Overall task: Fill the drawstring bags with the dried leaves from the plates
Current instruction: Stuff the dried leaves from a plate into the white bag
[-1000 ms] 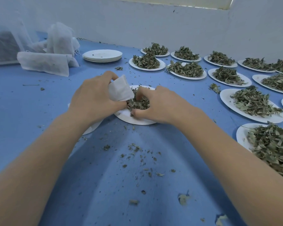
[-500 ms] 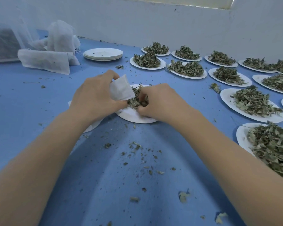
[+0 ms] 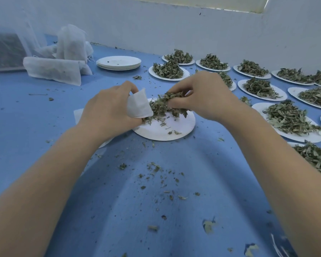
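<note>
My left hand (image 3: 107, 110) grips a small white drawstring bag (image 3: 138, 105) over the left edge of a white paper plate (image 3: 167, 131). My right hand (image 3: 202, 97) pinches a clump of dried leaves (image 3: 167, 103), lifted above the plate and held at the bag's mouth. A few loose leaf bits lie on the plate's bare part. The bag's opening is turned away from me, so its inside is hidden.
Several plates heaped with dried leaves (image 3: 293, 119) spread to the right and back. A stack of bare plates (image 3: 119, 62) sits at the back, with filled white bags (image 3: 54, 71) to its left. Leaf crumbs (image 3: 156, 169) dot the blue table.
My right hand has risen off the plate with a clump of leaves and brought it to the bag's mouth. The left hand keeps holding the bag in place.
</note>
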Motion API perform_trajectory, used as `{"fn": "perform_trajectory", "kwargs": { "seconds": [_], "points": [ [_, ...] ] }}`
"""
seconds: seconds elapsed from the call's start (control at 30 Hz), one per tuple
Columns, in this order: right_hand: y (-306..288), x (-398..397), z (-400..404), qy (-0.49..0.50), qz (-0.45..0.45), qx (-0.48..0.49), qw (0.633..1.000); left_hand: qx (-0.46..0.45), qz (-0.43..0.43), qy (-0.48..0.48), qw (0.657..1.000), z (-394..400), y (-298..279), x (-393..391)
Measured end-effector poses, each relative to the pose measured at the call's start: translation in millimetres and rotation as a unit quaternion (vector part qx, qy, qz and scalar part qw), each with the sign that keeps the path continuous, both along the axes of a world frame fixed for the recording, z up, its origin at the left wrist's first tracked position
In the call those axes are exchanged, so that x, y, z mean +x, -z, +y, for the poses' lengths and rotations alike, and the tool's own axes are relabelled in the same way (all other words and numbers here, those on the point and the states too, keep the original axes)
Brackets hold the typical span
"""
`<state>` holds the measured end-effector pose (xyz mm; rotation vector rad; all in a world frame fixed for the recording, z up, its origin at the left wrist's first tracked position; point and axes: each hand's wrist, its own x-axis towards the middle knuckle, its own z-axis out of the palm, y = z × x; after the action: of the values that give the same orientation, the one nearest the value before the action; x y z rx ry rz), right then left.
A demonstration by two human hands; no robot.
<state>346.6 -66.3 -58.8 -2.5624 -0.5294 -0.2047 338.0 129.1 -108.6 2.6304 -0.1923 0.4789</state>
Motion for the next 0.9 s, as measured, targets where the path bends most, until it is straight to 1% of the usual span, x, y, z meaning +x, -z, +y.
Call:
{"fn": "perform_trajectory", "kwargs": {
  "seconds": [0.1, 0.2, 0.3, 0.37, 0.43, 0.53, 0.63, 0.8, 0.9],
  "points": [
    [1, -3, 7, -0.005, -0.026, -0.036, 0.999, 0.036, -0.011, -0.001, 0.999, -3, 2, -1],
    [4, -5, 17, -0.022, -0.055, -0.084, 0.995, 0.045, -0.019, 0.009, 0.999, -7, 2, -2],
    [7, -6, 23, -0.044, -0.055, -0.08, 0.994, 0.049, -0.016, 0.017, 0.999, -10, 2, -2],
    [7, -7, 22, -0.063, -0.02, -0.022, 0.998, 0.051, -0.009, 0.019, 0.998, -12, 2, -3],
    [6, -6, 18, -0.082, 0.027, 0.047, 0.995, 0.035, -0.006, 0.019, 0.999, -12, 1, -4],
    [6, -4, 13, -0.096, 0.081, 0.106, 0.986, 0.014, 0.002, 0.021, 1.0, -11, -1, -5],
    [11, -3, 14, -0.107, 0.106, 0.105, 0.983, 0.006, 0.016, 0.031, 0.999, -11, -2, -6],
    [18, -4, 16, -0.113, 0.115, 0.091, 0.983, -0.004, 0.01, 0.042, 0.999, -14, -2, -8],
    [18, -7, 17, -0.132, 0.16, 0.088, 0.974, -0.003, 0.02, 0.039, 0.999, -15, 0, -8]
  ]
}}
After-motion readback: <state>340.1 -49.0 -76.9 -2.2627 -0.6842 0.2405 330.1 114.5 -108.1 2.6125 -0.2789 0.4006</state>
